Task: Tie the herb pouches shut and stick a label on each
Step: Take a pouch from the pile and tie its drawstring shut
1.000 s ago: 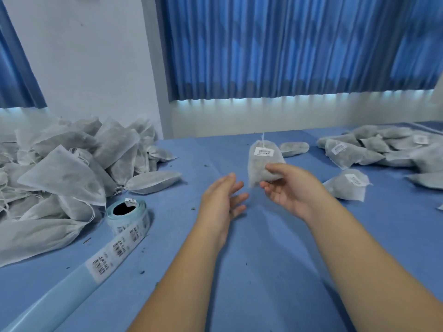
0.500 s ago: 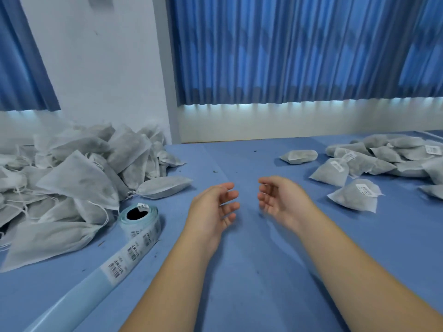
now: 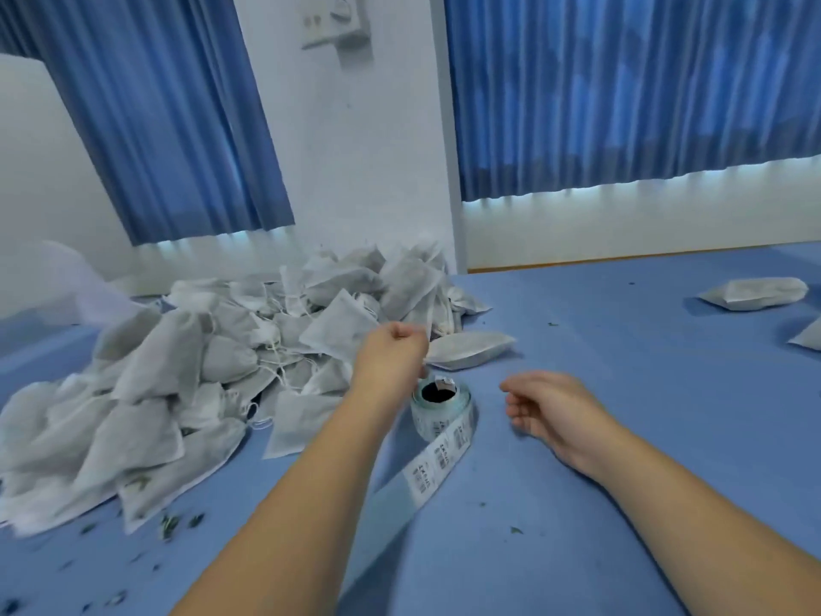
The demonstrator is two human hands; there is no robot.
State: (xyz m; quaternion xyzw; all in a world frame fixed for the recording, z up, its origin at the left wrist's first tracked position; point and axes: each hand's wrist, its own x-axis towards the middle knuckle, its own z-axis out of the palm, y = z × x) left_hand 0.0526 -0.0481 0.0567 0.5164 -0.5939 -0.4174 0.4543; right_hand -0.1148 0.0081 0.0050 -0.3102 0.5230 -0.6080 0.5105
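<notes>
A big heap of white, unlabelled herb pouches [image 3: 213, 371] covers the left of the blue table [image 3: 622, 393]. My left hand [image 3: 391, 353] is stretched out to the heap's right edge, motion-blurred, with its fingers curled downward; whether it holds a pouch or string is hidden. Just right of it one filled pouch [image 3: 471, 349] lies flat by itself. A roll of barcode labels [image 3: 440, 406] stands below my left wrist, its strip [image 3: 426, 469] trailing toward me. To the right of the roll my right hand [image 3: 542, 406] hovers with relaxed fingers, holding nothing.
Two more pouches lie at the far right: one flat pouch [image 3: 751, 293] and another cut off by the frame edge [image 3: 811, 335]. Herb crumbs [image 3: 169, 522] are scattered at the front left. Blue curtains and a white wall stand behind the table.
My right hand let go of the labelled pouch, which lies on the right out of view. My view swung left, and my left hand reached out to the unlabelled heap.
</notes>
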